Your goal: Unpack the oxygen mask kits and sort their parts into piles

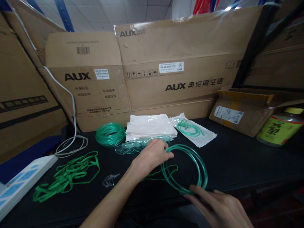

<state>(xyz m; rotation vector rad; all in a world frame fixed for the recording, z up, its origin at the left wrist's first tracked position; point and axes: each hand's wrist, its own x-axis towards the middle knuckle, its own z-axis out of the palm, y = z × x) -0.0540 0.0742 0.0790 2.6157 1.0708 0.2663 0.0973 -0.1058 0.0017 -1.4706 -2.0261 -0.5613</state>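
A coil of green tubing (199, 164) lies on the black table (249, 161) in front of me. My left hand (152, 155) grips the coil's upper left part with curled fingers. My right hand (218, 205) pinches the coil's lower edge at the table's front. A thin green strap (174, 167) trails from the coil between my hands. Just behind my left hand lie clear plastic masks (129, 147) and a stack of white plastic bags (149, 126).
A second green tubing coil (110, 134) and a pile of green elastic straps (66, 175) lie to the left, with small clear clips (110, 180). A bagged tubing set (194, 129), cardboard boxes (171, 63), a white power strip (21, 183) and a yellow-capped jar (281, 126) surround the space.
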